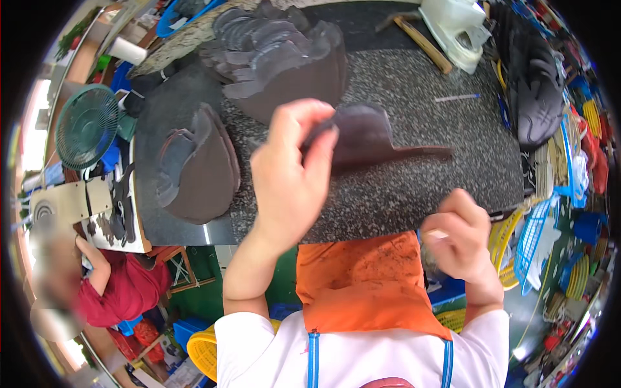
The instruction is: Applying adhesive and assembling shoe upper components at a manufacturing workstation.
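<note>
My left hand (291, 171) pinches the left edge of a dark brown cut piece of leather-like sheet (365, 132) between thumb and fingers, over the granite-patterned tabletop (394, 210). A narrow strip of the piece reaches out to the right. My right hand (458, 236) hovers at the near right edge of the table, apart from the piece. Its fingers are curled closed, and whether anything small is in them is hidden. Left of my left hand lies a small stack of similar brown pieces (207, 174). Beyond it spreads a larger, fanned pile of pieces (284, 71).
A hammer (424, 45) and a white plastic device (456, 32) sit at the far right, with a pen (458, 97) nearer. Black shoe forms (540, 97) hang at the right edge. A green fan (88, 126) and a person in red (129, 291) are at left. Baskets (533, 242) stand at right.
</note>
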The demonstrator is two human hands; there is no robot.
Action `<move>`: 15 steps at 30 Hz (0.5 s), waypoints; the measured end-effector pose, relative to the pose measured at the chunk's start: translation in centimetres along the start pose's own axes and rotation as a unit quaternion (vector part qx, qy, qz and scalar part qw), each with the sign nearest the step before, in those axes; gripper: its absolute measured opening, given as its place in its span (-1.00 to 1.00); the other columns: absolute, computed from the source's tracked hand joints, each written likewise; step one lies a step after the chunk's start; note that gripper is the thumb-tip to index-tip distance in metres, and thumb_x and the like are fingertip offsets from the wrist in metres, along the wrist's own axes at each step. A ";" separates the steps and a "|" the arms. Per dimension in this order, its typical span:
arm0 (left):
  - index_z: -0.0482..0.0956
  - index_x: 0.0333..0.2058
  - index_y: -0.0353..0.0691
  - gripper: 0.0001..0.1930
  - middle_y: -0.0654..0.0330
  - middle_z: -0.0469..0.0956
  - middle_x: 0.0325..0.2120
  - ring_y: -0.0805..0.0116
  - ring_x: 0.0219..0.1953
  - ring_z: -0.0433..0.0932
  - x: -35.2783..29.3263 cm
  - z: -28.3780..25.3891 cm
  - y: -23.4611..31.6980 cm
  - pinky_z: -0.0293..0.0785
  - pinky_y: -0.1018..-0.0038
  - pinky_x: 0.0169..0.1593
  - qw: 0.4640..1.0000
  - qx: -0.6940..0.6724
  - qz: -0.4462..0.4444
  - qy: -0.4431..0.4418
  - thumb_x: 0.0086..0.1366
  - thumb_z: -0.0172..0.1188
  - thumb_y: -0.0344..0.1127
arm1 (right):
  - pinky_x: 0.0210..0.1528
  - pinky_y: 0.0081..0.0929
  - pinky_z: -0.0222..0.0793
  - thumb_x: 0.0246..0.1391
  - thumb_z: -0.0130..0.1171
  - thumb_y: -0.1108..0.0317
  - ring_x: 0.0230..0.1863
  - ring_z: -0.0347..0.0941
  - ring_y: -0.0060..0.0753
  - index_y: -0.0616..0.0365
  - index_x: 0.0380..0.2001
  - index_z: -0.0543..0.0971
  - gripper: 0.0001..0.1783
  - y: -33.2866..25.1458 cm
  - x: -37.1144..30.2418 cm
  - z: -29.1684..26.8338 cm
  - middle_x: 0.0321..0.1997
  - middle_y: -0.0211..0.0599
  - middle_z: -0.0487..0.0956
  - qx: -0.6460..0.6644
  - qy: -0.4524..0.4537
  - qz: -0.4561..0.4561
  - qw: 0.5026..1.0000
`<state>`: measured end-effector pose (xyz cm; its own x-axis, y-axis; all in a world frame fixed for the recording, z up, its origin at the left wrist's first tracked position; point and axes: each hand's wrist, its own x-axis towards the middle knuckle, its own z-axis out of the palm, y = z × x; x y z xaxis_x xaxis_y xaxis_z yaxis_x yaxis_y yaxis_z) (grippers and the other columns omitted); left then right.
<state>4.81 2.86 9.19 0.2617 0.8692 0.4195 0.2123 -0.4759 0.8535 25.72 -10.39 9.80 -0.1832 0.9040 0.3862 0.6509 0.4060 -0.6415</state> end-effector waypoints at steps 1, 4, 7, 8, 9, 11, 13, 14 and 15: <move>0.49 -0.11 -0.34 -0.76 0.22 0.56 -0.21 0.52 -0.09 0.54 -0.7 0.2 0.8 0.46 0.60 -0.06 0.994 0.078 0.021 -0.073 0.23 0.16 -0.63 | -0.52 -0.34 0.26 -0.20 0.39 0.34 -0.52 0.32 -0.27 0.08 -0.55 0.50 -0.78 -0.3 1.1 0.7 -0.53 -0.31 0.31 -0.004 -0.036 -0.040 0.999; 0.49 -0.09 -0.37 -0.75 0.20 0.59 -0.22 0.53 -0.13 0.54 -0.8 0.5 -0.2 0.47 0.60 -0.07 0.973 -0.077 -0.166 -0.139 0.25 0.12 -0.63 | -0.50 -0.27 0.31 -0.13 0.37 0.28 -0.48 0.36 -0.22 0.09 -0.65 0.40 -0.69 0.0 3.7 2.1 -0.50 -0.29 0.30 0.006 -0.088 -0.070 0.994; 0.51 -0.09 -0.39 -0.73 0.17 0.61 -0.24 0.51 -0.19 0.56 -0.8 0.3 0.5 0.49 0.57 -0.10 0.939 -0.183 -0.216 -0.194 0.21 0.15 -0.63 | -0.48 -0.28 0.34 -0.07 0.33 0.27 -0.50 0.36 -0.19 0.10 -0.66 0.42 -0.69 1.2 4.6 2.0 -0.54 -0.29 0.31 0.019 -0.096 -0.044 0.994; 0.54 -0.13 -0.40 -0.74 0.16 0.62 -0.25 0.49 -0.21 0.58 -1.1 0.1 1.7 0.51 0.56 -0.11 0.953 -0.120 -0.177 -0.215 0.18 0.17 -0.63 | -0.51 -0.29 0.34 -0.08 0.32 0.27 -0.53 0.35 -0.23 0.10 -0.69 0.40 -0.68 1.3 4.8 2.1 -0.57 -0.32 0.29 0.005 -0.070 -0.069 0.995; 0.57 -0.17 -0.41 -0.76 0.14 0.62 -0.26 0.46 -0.22 0.59 -1.4 -0.3 3.4 0.52 0.55 -0.12 0.961 -0.057 -0.136 -0.233 0.14 0.19 -0.63 | -0.51 -0.29 0.34 -0.08 0.32 0.27 -0.53 0.35 -0.23 0.10 -0.69 0.40 -0.68 0.6 4.9 1.2 -0.57 -0.32 0.29 -0.001 -0.066 -0.066 0.996; 0.64 -0.22 -0.36 -0.74 0.09 0.65 -0.24 0.37 -0.20 0.64 -2.5 -2.1 5.8 0.55 0.50 -0.14 0.975 -0.039 -0.059 -0.212 0.05 0.25 -0.63 | -0.56 -0.31 0.34 -0.11 0.31 0.28 -0.53 0.36 -0.28 0.10 -0.70 0.40 -0.69 -3.0 4.6 -1.3 -0.59 -0.35 0.28 0.003 -0.117 -0.099 0.988; 0.63 -0.17 -0.36 -0.72 0.08 0.66 -0.23 0.33 -0.20 0.65 -2.7 -2.5 6.8 0.55 0.49 -0.13 0.973 -0.059 -0.067 -0.212 0.09 0.22 -0.63 | -0.57 -0.35 0.37 -0.17 0.30 0.26 -0.56 0.38 -0.29 0.07 -0.69 0.43 -0.74 -4.7 4.3 -2.3 -0.58 -0.35 0.32 -0.042 -0.139 -0.135 0.980; 0.61 -0.15 -0.38 -0.72 0.08 0.65 -0.21 0.35 -0.18 0.64 -2.2 -1.5 5.9 0.54 0.50 -0.11 0.968 -0.041 -0.081 -0.235 0.12 0.19 -0.62 | -0.55 -0.34 0.38 -0.17 0.29 0.25 -0.55 0.40 -0.28 0.07 -0.68 0.46 -0.76 -4.2 4.4 -1.6 -0.58 -0.34 0.35 -0.072 -0.128 -0.118 0.982; 0.60 -0.13 -0.40 -0.72 0.07 0.65 -0.20 0.36 -0.16 0.63 -1.5 -0.1 4.0 0.53 0.51 -0.09 0.961 -0.023 -0.096 -0.257 0.15 0.17 -0.62 | -0.54 -0.33 0.40 -0.16 0.28 0.24 -0.54 0.43 -0.27 0.07 -0.67 0.49 -0.78 -3.0 4.8 -0.5 -0.58 -0.34 0.39 -0.101 -0.117 -0.102 0.983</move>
<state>5.19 -0.29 12.01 0.6549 0.7537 0.0550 0.2650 -0.2972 0.9173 23.29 -7.32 13.87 -0.4733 0.8227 0.3148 0.7116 0.5677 -0.4138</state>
